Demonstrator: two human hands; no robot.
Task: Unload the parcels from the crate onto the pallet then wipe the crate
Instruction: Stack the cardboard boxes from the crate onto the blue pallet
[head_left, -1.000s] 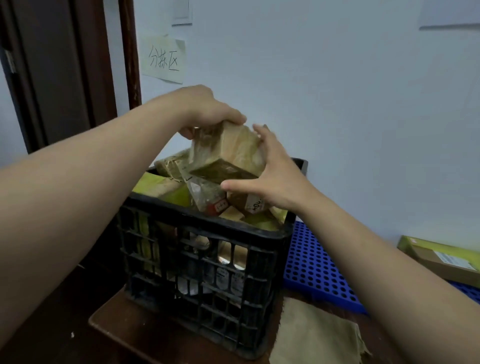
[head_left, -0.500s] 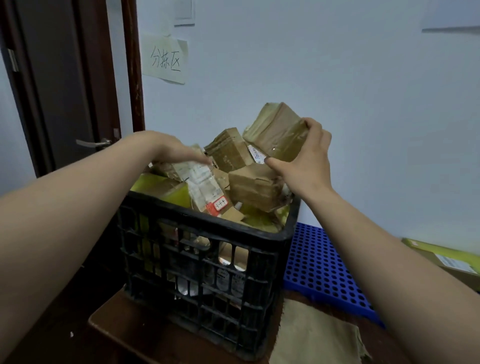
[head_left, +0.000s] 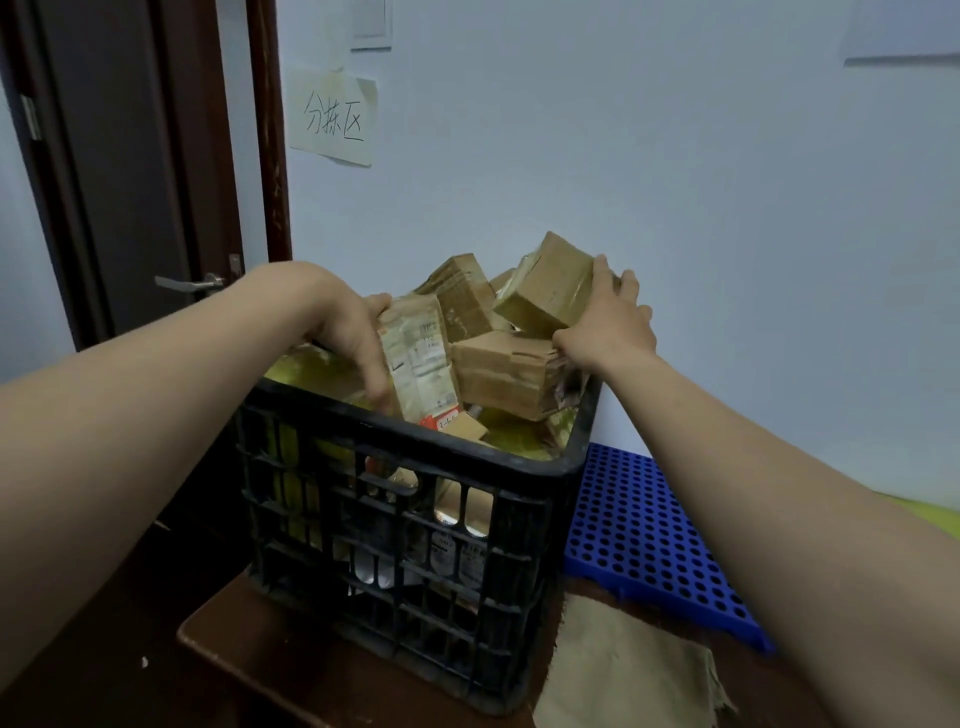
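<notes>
A pale, bluish-white wall (head_left: 675, 182) fills most of the view under soft, even light. At left stands a dark brown door (head_left: 130, 182) with a silver lever handle (head_left: 189, 284) beside its reddish-brown frame (head_left: 270, 156). A handwritten paper note (head_left: 334, 118) is stuck to the wall below a white switch plate (head_left: 370, 23). A dark brown desk (head_left: 249, 654) occupies the foreground.

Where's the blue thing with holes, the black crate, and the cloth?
blue pallet (head_left: 639, 525), head view, on its holed top surface.
black crate (head_left: 493, 460), head view, on its near top rim.
cloth (head_left: 623, 670), head view, on the middle of the fabric.
</notes>
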